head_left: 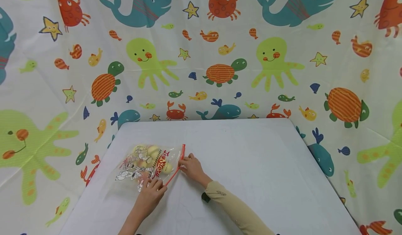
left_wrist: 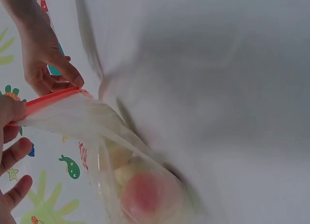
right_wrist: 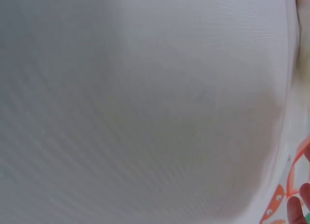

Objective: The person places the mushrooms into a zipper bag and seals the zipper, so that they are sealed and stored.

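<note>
Both hands are pinching the bag's (head_left: pixel 147 165) red zip (head_left: pixel 179 161) on the bench (head_left: pixel 251 165), left hand (head_left: pixel 150 193) at the near end, right hand (head_left: pixel 191 167) midway. Uneven pressing could be leaving gaps, letting the pale fruit (left_wrist: pixel 145 195) roll out.

Lower left of the frame, our left hand (head_left: pixel 150 193) pinching the zip bag (head_left: pixel 146 165), our right hand (head_left: pixel 192 168) on its red seal strip (head_left: pixel 179 163), pale desk (head_left: pixel 251 165), sea-creature cloth (head_left: pixel 270 53) behind

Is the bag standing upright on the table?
No, the bag lies flat on the table, with the left hand and right hand at its red zip strip.
</note>
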Demonstrator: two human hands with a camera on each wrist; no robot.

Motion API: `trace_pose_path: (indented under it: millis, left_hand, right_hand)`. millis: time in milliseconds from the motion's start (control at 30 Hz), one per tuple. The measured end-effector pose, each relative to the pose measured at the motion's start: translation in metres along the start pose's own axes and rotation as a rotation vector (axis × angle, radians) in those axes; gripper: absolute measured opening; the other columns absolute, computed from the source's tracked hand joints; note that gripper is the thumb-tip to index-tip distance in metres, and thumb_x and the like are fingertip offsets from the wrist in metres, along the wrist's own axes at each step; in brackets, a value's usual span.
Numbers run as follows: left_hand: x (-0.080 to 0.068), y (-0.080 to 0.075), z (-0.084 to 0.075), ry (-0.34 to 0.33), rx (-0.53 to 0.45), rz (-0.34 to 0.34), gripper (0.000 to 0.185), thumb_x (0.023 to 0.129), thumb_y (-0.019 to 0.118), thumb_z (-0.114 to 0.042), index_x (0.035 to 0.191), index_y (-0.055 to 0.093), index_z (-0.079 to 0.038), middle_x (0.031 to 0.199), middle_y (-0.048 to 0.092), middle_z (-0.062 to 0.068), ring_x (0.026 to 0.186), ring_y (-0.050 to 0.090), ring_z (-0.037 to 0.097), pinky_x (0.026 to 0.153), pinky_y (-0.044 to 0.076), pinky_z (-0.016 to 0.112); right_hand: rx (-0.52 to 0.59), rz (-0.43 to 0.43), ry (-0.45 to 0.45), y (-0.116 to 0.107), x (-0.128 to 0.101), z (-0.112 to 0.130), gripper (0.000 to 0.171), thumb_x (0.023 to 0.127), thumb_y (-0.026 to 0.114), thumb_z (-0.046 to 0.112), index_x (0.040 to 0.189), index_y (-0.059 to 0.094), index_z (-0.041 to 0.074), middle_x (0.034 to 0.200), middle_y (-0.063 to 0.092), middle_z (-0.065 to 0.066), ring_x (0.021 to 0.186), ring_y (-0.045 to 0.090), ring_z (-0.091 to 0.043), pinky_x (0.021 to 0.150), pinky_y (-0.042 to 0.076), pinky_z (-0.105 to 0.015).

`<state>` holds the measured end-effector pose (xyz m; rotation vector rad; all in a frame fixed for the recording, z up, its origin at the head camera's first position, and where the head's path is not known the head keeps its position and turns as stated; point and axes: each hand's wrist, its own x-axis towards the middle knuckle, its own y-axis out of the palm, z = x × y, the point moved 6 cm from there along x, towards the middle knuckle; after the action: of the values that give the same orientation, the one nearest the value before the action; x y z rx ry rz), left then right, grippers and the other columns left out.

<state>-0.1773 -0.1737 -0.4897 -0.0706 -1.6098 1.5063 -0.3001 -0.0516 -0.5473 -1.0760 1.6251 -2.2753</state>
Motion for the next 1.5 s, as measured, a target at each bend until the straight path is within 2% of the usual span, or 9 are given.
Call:
trace_pose_path:
  millis: [67,133,167,600,1000,1200,1500]
  left_hand:
    - [0.0,0.0,0.001,-0.016,-0.01,0.003,0.044,0.095,0.027,-0.03,0.073,0.062,-0.016,0.072,0.052,0.001,0.073,0.049,0.02,0.069,0.037,0.039]
    - [0.0,0.0,0.002,-0.03,-0.019,0.006,0.062,0.097,0.008,-0.034,0.073,0.062,-0.016,0.072,0.053,0.0,0.073,0.049,0.02,0.07,0.038,0.04]
    - [-0.001,-0.001,0.002,-0.037,-0.022,0.007,0.067,0.096,0.003,-0.036,0.073,0.062,-0.016,0.072,0.053,0.0,0.073,0.05,0.019,0.072,0.039,0.041]
    - [-0.004,-0.005,0.003,-0.063,-0.017,-0.013,0.066,0.096,0.004,-0.037,0.073,0.062,-0.017,0.072,0.053,-0.001,0.075,0.051,0.019,0.071,0.039,0.039]
    - [-0.007,-0.009,0.004,-0.091,-0.023,-0.021,0.065,0.096,0.005,-0.037,0.073,0.062,-0.017,0.07,0.051,-0.003,0.074,0.051,0.017,0.069,0.042,0.038]
    - [-0.008,-0.012,0.003,-0.104,-0.021,-0.012,0.064,0.096,0.006,-0.037,0.074,0.063,-0.017,0.071,0.052,-0.003,0.076,0.053,0.018,0.069,0.045,0.04]
    - [-0.011,-0.014,0.003,-0.12,-0.01,-0.025,0.066,0.096,0.004,-0.036,0.073,0.063,-0.017,0.072,0.054,-0.002,0.077,0.055,0.019,0.068,0.045,0.04]
  right_hand:
    - [-0.002,-0.003,0.001,-0.001,0.001,0.0,0.012,0.072,0.07,0.029,0.08,0.061,0.026,0.085,0.066,0.009,0.073,0.041,-0.01,0.052,0.032,-0.015]
    - [0.004,-0.006,0.001,-0.001,0.001,0.0,0.012,0.073,0.07,0.029,0.08,0.061,0.026,0.084,0.066,0.009,0.073,0.041,-0.01,0.052,0.031,-0.014]
    - [0.008,-0.002,0.004,-0.001,0.002,0.0,0.012,0.073,0.07,0.029,0.08,0.061,0.026,0.084,0.066,0.009,0.073,0.041,-0.01,0.052,0.03,-0.014]
    - [0.009,-0.019,0.007,-0.002,0.004,-0.004,0.011,0.073,0.07,0.029,0.079,0.061,0.027,0.082,0.065,0.009,0.072,0.041,-0.01,0.051,0.029,-0.013]
    - [0.016,0.007,0.017,-0.001,0.005,-0.007,0.01,0.074,0.069,0.03,0.08,0.062,0.027,0.084,0.065,0.01,0.073,0.041,-0.01,0.052,0.028,-0.013]
    - [0.024,-0.005,0.019,0.0,0.005,-0.008,0.009,0.074,0.069,0.03,0.079,0.061,0.027,0.083,0.065,0.009,0.072,0.04,-0.01,0.051,0.029,-0.013]
    - [0.028,0.026,0.042,0.001,0.005,-0.01,0.009,0.075,0.068,0.029,0.08,0.062,0.026,0.086,0.066,0.009,0.072,0.039,-0.01,0.051,0.028,-0.014]
